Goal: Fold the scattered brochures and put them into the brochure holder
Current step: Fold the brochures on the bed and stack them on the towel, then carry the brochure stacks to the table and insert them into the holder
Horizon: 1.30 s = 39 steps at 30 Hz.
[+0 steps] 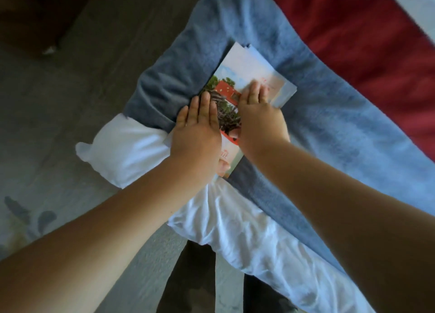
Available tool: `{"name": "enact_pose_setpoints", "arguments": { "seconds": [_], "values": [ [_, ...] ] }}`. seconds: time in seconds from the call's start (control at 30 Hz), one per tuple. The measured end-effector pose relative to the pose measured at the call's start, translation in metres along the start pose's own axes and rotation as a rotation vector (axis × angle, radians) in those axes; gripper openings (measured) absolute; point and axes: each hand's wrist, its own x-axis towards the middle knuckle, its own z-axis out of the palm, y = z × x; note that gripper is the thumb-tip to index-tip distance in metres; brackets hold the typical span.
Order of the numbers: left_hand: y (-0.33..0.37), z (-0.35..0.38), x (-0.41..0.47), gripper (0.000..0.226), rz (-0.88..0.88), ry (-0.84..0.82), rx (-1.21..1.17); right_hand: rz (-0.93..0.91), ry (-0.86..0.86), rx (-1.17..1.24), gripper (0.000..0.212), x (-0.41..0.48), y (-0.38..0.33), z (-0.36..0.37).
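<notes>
A colourful brochure (244, 70) with a red building and trees printed on it lies on a blue blanket (329, 129) at the corner of a bed. My left hand (195, 126) lies flat on the brochure's left edge, fingers straight and together. My right hand (261, 114) presses flat on the right half, fingers stretched toward the far end. The near part of the brochure is covered by both hands. No brochure holder is in view.
White sheet (235, 218) hangs over the bed corner below the blanket. A red cover (364, 30) lies at the far right. Grey floor (70, 100) spreads to the left, with dark furniture (30, 18) at the top left. My legs stand at the bed's edge.
</notes>
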Motion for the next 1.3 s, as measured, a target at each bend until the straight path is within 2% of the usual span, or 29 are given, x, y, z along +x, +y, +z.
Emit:
{"name": "enact_pose_setpoints", "arguments": {
  "seconds": [0.17,0.33,0.43,0.53,0.63,0.73,0.8,0.93,1.07,1.17,1.3],
  "values": [
    [0.009,-0.013,0.003,0.127,-0.049,-0.029,-0.007,-0.024,-0.033,-0.061,0.113,0.006,0.012,-0.016],
    [0.008,-0.007,0.006,0.133,-0.078,0.007,-0.025,0.032,0.011,-0.016,0.115,0.005,0.004,-0.011],
    [0.010,0.001,0.005,0.105,-0.117,0.097,-0.104,0.040,0.059,0.042,0.108,0.002,0.003,-0.011],
    [0.025,0.012,-0.006,0.071,-0.222,0.339,-0.168,-0.056,0.143,0.142,0.097,-0.009,0.014,-0.011],
    [0.042,0.030,-0.028,0.064,-0.237,0.536,-0.111,-0.247,0.278,0.217,0.075,-0.043,0.048,0.017],
    [0.062,0.047,-0.048,0.064,-0.204,0.547,-0.138,-0.177,0.463,0.167,0.068,-0.091,0.098,0.073],
    [0.099,0.057,-0.058,0.069,-0.153,0.541,-0.143,-0.089,0.529,0.214,0.068,-0.125,0.142,0.110],
    [0.190,0.069,-0.065,0.073,-0.041,0.508,-0.105,0.016,0.513,0.254,0.069,-0.180,0.224,0.159],
    [0.273,0.061,-0.050,0.074,0.029,0.453,-0.081,0.088,0.472,0.255,0.071,-0.217,0.287,0.183],
    [0.332,0.053,-0.037,0.086,0.080,0.400,0.001,0.171,0.454,0.284,0.071,-0.238,0.332,0.196],
    [0.405,0.044,-0.021,0.092,0.114,0.397,0.029,0.256,0.447,0.325,0.072,-0.261,0.394,0.213]
  ]
}}
